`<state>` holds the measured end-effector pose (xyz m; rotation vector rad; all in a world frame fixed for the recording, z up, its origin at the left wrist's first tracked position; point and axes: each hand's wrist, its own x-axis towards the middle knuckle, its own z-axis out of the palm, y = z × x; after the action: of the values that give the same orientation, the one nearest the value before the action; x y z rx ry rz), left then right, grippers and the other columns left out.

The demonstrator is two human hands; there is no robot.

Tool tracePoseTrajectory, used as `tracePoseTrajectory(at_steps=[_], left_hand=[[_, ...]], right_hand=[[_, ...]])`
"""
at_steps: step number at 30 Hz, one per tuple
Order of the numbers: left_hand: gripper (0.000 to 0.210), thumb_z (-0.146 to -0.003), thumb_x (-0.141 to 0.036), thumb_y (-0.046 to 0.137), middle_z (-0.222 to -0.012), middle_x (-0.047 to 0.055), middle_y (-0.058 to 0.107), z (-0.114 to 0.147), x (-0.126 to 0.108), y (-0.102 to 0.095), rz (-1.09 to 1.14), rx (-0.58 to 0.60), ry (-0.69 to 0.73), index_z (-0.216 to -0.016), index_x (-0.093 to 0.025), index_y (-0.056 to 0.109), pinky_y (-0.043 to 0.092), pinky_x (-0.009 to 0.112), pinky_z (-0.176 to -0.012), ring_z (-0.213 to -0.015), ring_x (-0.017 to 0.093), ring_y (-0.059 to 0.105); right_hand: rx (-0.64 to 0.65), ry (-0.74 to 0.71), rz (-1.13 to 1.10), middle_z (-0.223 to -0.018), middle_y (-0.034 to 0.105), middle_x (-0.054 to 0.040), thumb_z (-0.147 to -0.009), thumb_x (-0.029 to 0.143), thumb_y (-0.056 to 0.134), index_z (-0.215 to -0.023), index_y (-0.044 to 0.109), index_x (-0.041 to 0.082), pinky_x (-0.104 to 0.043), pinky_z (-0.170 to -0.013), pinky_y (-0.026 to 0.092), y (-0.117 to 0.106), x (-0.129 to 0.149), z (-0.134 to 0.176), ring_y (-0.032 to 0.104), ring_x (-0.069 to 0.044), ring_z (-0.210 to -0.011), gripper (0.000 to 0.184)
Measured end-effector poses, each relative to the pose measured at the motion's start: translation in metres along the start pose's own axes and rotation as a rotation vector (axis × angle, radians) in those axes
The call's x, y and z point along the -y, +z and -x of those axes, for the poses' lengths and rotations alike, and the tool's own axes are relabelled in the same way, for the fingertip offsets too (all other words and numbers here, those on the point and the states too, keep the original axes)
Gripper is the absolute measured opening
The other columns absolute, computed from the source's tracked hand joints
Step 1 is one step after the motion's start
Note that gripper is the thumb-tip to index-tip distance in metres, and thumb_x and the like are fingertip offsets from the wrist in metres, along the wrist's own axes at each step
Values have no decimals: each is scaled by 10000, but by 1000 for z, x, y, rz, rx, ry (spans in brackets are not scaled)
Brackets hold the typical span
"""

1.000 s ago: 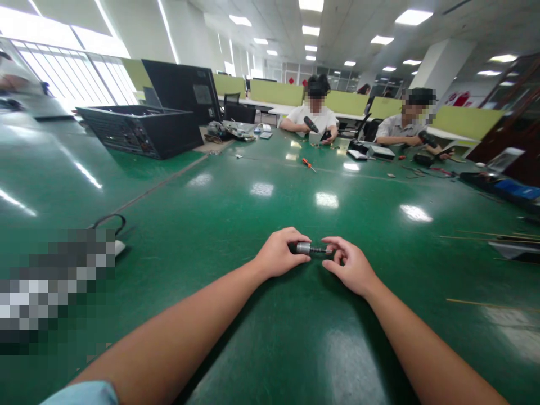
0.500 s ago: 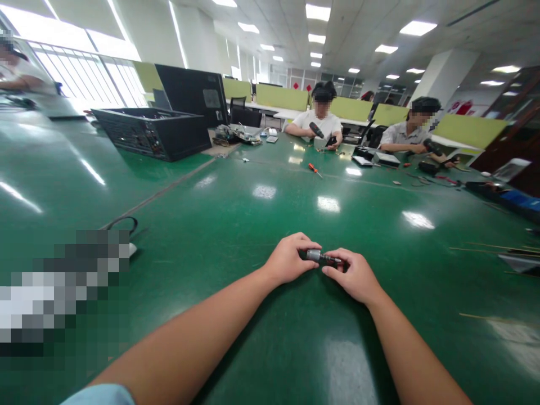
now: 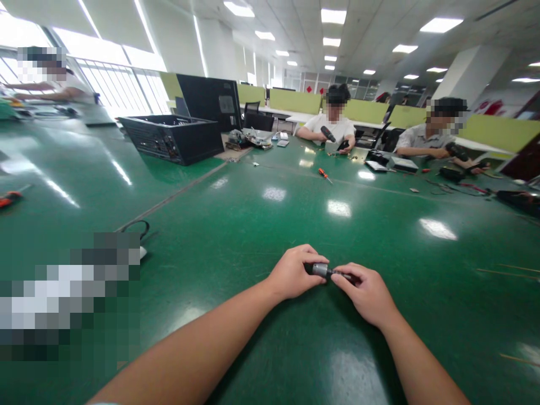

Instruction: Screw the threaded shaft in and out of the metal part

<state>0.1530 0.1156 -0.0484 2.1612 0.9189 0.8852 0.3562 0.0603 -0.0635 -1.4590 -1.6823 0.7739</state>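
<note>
My left hand (image 3: 291, 274) is closed round a tool's silver-grey cylinder (image 3: 319, 270), its thumb below and its fingers above. The far end of that tool is hidden in the palm. A thin dark shaft (image 3: 346, 277) sticks out of the cylinder toward the right. My right hand (image 3: 373, 291) pinches this shaft between thumb and fingers, close to the cylinder. Both hands are low over the green tabletop (image 3: 236, 236), near each other. The tool's exact kind cannot be made out.
A black open computer case (image 3: 169, 140) stands at the back left beside circuit parts (image 3: 248, 139). An orange screwdriver (image 3: 324, 174) lies ahead, another (image 3: 10, 198) at far left. A pixelated object (image 3: 63, 298) lies left. Two people (image 3: 331, 126) work across the table, one holding a power drill (image 3: 327, 134).
The view has swung a little left, so the scene sits farther right and lower. My right thumb and fingers have closed in on the shaft, while my left hand keeps its hold on the cylinder.
</note>
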Motion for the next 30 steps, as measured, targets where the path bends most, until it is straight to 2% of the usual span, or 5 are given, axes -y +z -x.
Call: tracePoseTrajectory(at_steps=[8, 19, 30], left_hand=[[355, -649, -187, 832, -925, 31, 681, 1, -2, -2, 6, 5, -21, -994, -240, 763, 490, 301, -814, -873, 188, 651], [317, -651, -143, 810, -916, 15, 673, 0, -4, -8, 78, -9, -94, -950, -233, 756, 481, 280, -784, -861, 172, 638], [325, -653, -140, 806, -926, 16, 668, 1, -3, -6, 105, -9, -95, -959, -235, 752, 486, 283, -795, -873, 174, 638]], right_hand=[[4, 28, -78, -827, 710, -50, -832, 369, 663, -888, 739, 189, -297, -687, 453, 0, 2, 1, 622, -204, -753, 203], [-20, 83, -76, -641, 564, 1, -828, 387, 649, -852, 717, 174, -263, -541, 334, -3, 9, 3, 456, -139, -578, 225], [-16, 80, -86, -632, 535, 7, -837, 401, 642, -844, 710, 172, -269, -568, 331, -4, 6, 5, 439, -141, -594, 240]])
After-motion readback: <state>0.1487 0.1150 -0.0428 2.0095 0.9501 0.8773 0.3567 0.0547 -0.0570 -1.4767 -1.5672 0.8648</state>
